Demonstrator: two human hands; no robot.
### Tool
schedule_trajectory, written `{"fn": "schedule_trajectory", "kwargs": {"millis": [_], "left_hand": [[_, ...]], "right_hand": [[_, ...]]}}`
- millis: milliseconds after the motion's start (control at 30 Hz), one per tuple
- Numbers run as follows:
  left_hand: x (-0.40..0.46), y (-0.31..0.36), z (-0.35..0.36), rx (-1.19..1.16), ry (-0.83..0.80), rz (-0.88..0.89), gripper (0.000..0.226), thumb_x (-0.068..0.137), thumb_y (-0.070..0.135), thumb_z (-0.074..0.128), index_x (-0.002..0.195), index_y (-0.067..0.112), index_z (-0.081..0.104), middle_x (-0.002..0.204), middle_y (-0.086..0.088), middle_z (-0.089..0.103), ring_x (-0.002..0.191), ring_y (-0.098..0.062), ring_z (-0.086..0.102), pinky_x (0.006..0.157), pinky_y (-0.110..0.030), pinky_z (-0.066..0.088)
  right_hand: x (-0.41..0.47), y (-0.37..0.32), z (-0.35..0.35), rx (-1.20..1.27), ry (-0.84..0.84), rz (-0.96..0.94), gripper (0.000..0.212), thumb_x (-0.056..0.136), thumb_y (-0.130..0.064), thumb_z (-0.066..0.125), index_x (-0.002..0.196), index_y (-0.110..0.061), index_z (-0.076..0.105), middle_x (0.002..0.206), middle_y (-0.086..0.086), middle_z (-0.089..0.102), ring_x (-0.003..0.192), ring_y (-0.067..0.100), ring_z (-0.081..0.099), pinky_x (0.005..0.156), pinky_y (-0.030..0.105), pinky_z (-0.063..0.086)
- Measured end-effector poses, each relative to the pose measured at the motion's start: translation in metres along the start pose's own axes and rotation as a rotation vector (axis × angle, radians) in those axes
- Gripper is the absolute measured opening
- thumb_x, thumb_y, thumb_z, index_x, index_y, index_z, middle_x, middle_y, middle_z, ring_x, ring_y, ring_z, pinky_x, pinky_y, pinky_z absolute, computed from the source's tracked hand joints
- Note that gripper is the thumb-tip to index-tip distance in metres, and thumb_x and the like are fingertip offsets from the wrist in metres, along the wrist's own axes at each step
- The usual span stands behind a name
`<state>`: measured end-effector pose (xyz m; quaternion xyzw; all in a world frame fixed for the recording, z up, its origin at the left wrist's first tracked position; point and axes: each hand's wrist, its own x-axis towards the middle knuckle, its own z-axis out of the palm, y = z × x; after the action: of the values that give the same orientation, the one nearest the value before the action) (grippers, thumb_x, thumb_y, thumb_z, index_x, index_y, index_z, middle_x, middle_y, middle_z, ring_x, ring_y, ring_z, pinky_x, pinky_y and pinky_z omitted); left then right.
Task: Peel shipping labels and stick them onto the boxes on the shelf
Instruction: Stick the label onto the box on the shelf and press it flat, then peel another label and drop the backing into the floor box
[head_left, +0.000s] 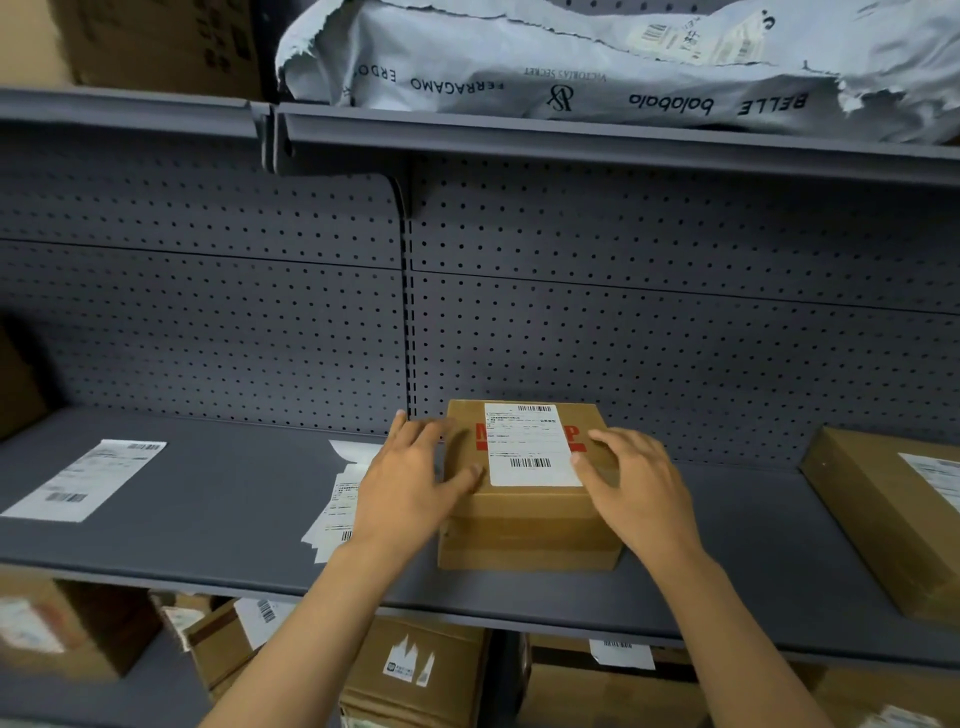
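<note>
**A:** Grey metal shelf with a pegboard back (234, 493), pretty bare overall. Looks maybe halfway through?

**B:** Hard to call, honestly. Over on the right edge, long brown cardboard box (893, 519), already wearing a white label on top, so done. Dead centre, squat brown cardboard box with red lettering (524, 525), sitting at the back near the pegboard, white printed shipping label (527, 447) stuck flat on its lid. Done too, or nearly.

**A:** And the hands?

**B:** Left hand (410, 483) open, fingers spread, resting on the box's left top edge with the thumb right at the label's corner. Right hand (634, 483) open as well, palm down on the right top edge, fingertips touching the label's side. Gripping nothing. Probably smoothing, or about to shift the box.

**A:** Left to do?

**B:** Loose pile of white label sheets (340, 499) just beside the left wrist, plus one single white label sheet (85, 480) lying flat far left. No bare boxes visible on this level, though.
</note>
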<state>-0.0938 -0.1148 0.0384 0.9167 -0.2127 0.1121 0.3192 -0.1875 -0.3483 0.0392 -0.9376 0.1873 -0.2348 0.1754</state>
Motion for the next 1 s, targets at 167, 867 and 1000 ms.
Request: {"fn": "schedule_trajectory", "kwargs": {"millis": [167, 867, 1000], "left_hand": [[0.001, -0.018, -0.022, 0.023, 0.052, -0.053, 0.057, 0.094, 0.054, 0.058, 0.144, 0.030, 0.051, 0.153, 0.007, 0.046, 0.155, -0.017, 0.023, 0.102, -0.043, 0.048], [0.022, -0.121, -0.090, 0.023, 0.145, -0.185, 0.047, 0.098, 0.035, 0.056, 0.145, 0.030, 0.051, 0.149, 0.006, 0.050, 0.128, -0.024, 0.055, 0.089, -0.035, 0.046], [0.036, -0.135, -0.084, 0.013, 0.110, -0.179, 0.048, 0.099, 0.032, 0.056, 0.146, 0.029, 0.050, 0.150, 0.006, 0.049, 0.131, -0.023, 0.053, 0.091, -0.035, 0.046]], "right_hand": [[0.014, -0.024, 0.006, 0.026, 0.024, -0.045, 0.045, 0.097, -0.049, 0.050, 0.135, -0.025, 0.059, 0.139, -0.004, 0.059, 0.133, 0.018, 0.045, 0.104, 0.042, 0.046], [0.053, -0.168, 0.078, 0.055, -0.108, -0.256, 0.045, 0.099, -0.044, 0.048, 0.139, -0.026, 0.056, 0.143, -0.002, 0.057, 0.140, 0.020, 0.039, 0.113, 0.042, 0.036], [0.059, -0.187, 0.095, -0.012, -0.119, -0.272, 0.044, 0.099, -0.041, 0.048, 0.139, -0.025, 0.056, 0.141, -0.001, 0.060, 0.141, 0.021, 0.039, 0.110, 0.042, 0.038]]}}
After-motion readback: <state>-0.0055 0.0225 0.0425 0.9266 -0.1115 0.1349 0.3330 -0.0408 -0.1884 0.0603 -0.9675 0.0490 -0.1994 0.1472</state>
